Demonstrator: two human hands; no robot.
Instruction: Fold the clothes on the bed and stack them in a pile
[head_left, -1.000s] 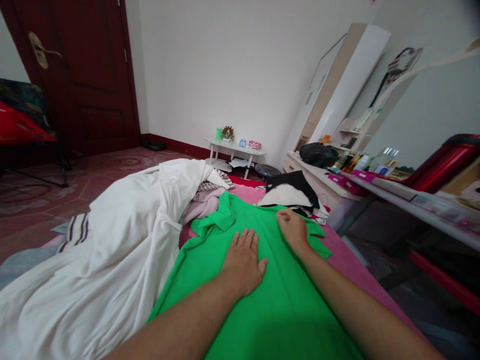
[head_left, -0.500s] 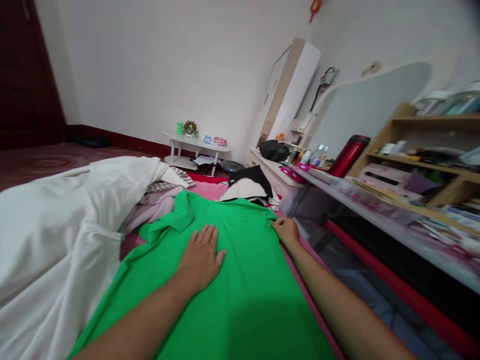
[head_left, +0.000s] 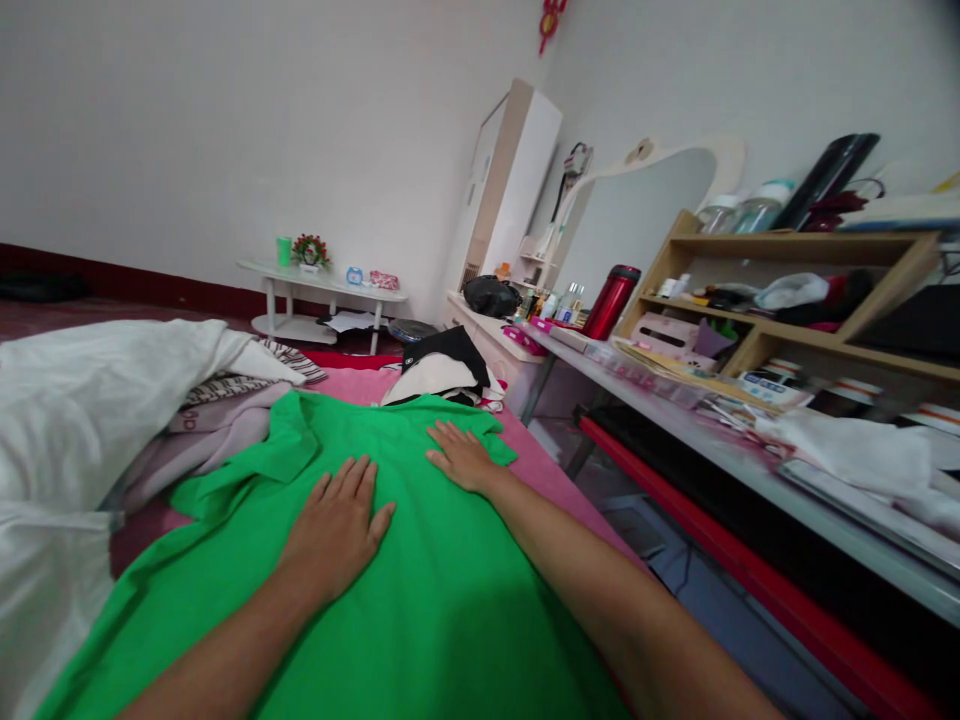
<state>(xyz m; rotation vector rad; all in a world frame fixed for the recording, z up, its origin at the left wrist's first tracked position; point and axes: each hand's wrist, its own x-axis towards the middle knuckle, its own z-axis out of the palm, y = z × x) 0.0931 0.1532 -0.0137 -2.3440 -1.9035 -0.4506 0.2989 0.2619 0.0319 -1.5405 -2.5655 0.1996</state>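
A bright green polo shirt point(head_left: 420, 590) lies spread out on a pink bed cover point(head_left: 547, 470). My left hand point(head_left: 337, 525) rests flat on the middle of the shirt, fingers stretched out and apart. My right hand point(head_left: 461, 455) lies flat on the shirt's far right shoulder, near the sleeve, fingers extended. Neither hand holds anything. The shirt's collar point(head_left: 296, 445) points away from me at the upper left.
A white sheet point(head_left: 82, 400) is heaped at the left, with pale pink and striped clothes point(head_left: 217, 400) beside it. Black and white garments point(head_left: 442, 365) lie beyond the shirt. A cluttered desk point(head_left: 675, 400) with a red flask point(head_left: 611, 300) and wooden shelf point(head_left: 795, 290) runs along the right. A small white table point(head_left: 322, 295) stands at the wall.
The view has swung to the right. My right hand has let go of the shirt's edge and moved inward, now lying flat on the shoulder. My left hand stays pressed on the shirt.
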